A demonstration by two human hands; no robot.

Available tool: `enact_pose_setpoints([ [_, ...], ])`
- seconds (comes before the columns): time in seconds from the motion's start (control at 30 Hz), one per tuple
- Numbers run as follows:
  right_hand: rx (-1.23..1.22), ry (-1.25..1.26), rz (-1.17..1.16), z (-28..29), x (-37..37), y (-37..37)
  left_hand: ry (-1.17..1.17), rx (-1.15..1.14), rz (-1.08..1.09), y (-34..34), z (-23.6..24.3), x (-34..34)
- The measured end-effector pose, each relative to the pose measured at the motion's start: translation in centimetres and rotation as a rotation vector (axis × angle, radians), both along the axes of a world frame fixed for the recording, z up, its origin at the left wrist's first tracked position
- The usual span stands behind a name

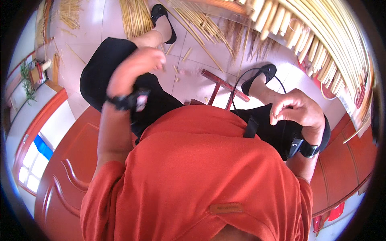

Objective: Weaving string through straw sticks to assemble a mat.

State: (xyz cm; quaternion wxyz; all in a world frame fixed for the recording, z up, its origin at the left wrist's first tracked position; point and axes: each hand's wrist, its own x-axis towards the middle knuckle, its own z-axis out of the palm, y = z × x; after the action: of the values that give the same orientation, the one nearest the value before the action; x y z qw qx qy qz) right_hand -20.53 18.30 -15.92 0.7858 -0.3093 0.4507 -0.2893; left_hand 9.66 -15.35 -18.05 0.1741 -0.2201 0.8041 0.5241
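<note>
My left hand (pixel 136 66) is raised above my left thigh (pixel 94 80), blurred by motion, its fingers bent; whether it holds anything is unclear. A black band with a device (pixel 120 102) is on that wrist. My right hand (pixel 295 108) is over my right thigh, fingers curled and thumb near the index finger; anything in the pinch is too small to name. A black band (pixel 309 149) is on that wrist too. A thin black cable (pixel 237 86) loops beside the right hand. My red shirt (pixel 205 168) fills the lower middle.
Pale cut stalks (pixel 136 18) lie on the tiled floor, with short pieces scattered. A rack of bundled stalks (pixel 305 36) stands at upper right. A red wooden bar (pixel 225 84) is between my feet. A red wooden seat (pixel 72 140) extends behind me; shelving with a plant (pixel 28 82) is at left.
</note>
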Motion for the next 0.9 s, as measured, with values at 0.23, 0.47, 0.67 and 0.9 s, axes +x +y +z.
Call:
enact_pose_setpoints([
  [0.23,0.042,0.184,0.03,0.0,6.1,-6.3,0.289,-0.875,1.03,-10.3,8.3,17.2],
  [0.47,-0.055,-0.02,-0.179,4.7,15.3,-11.6,-0.294,-0.137,0.674,0.4,-23.0,25.9],
  [0.67,-0.259,-0.091,-0.01,6.6,19.0,-18.2,-0.628,-0.026,0.502,6.6,-28.8,18.0],
  [0.9,-0.363,-0.176,-0.209,4.0,17.9,-23.4,-0.74,0.022,0.437,6.1,-30.3,13.6],
])
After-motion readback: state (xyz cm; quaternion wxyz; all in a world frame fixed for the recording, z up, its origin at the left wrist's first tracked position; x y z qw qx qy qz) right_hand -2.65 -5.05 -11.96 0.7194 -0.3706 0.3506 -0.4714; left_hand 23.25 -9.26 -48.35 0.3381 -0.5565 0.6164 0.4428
